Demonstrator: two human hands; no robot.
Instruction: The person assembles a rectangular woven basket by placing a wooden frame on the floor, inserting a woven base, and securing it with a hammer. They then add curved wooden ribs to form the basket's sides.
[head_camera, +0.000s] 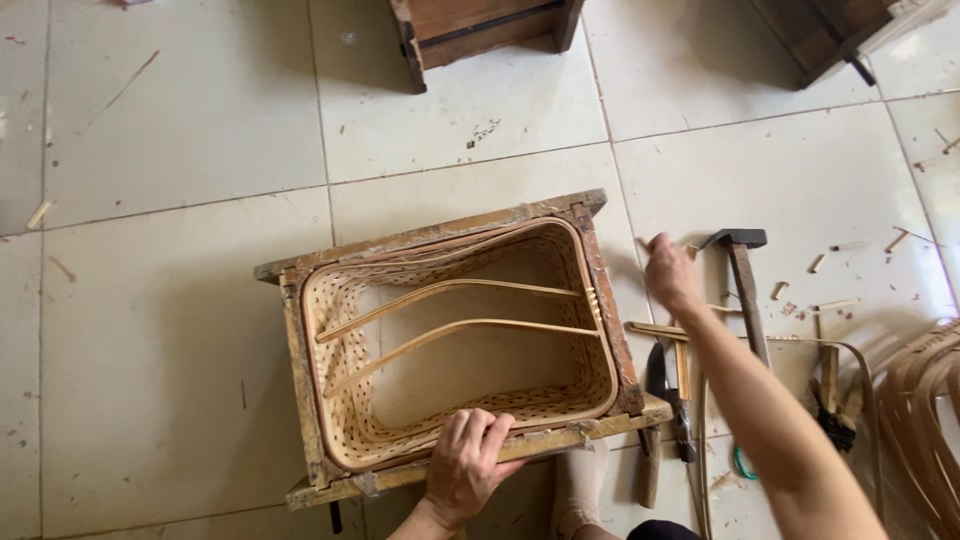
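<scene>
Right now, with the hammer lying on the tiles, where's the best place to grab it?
Probably the wooden handle of the hammer, gripped mid-length from above. It lies flat with its dark head pointing away, and the right hand is already beside it on the left.

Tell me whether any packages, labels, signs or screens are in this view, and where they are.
None show. In view are only a woven basket inside a wooden frame on the tiled floor, the left hand on its near edge, the right hand raised beside a hammer, and loose bamboo strips.
</scene>
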